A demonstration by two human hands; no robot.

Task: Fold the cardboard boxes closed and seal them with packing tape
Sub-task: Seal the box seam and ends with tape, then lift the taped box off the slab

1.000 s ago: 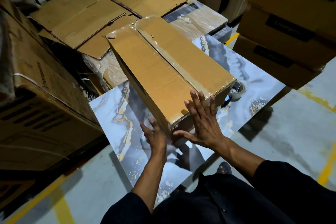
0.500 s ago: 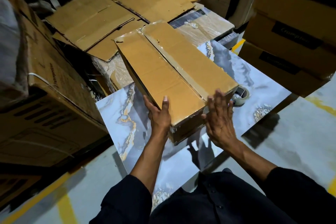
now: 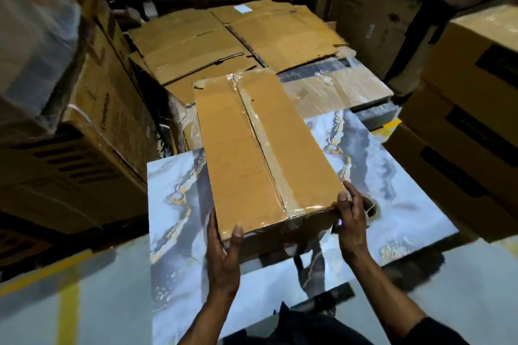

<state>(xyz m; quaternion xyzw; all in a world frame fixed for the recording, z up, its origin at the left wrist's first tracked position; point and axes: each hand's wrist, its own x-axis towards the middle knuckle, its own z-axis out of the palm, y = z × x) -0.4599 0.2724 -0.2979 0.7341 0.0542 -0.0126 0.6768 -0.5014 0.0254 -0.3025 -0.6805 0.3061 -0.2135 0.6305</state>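
Observation:
A long brown cardboard box (image 3: 246,154) lies on a marble-patterned board (image 3: 173,193), its top flaps closed and clear tape running along the centre seam and over the near end. My left hand (image 3: 224,255) grips the near left corner, thumb on top and fingers along the side. My right hand (image 3: 351,218) grips the near right corner, thumb on the top edge. A roll of packing tape (image 3: 372,209) sits on the board just behind my right hand, mostly hidden by it.
Flattened cardboard sheets (image 3: 196,47) and a plastic-wrapped box (image 3: 336,89) lie beyond the board. Large cartons stand stacked at the left (image 3: 92,126) and at the right (image 3: 471,120). Grey floor with yellow lines (image 3: 67,311) runs below the board.
Both hands went from pressing flat on the box's near end to gripping its two near corners. The box has swung so its length points away from me; the camera view shifted.

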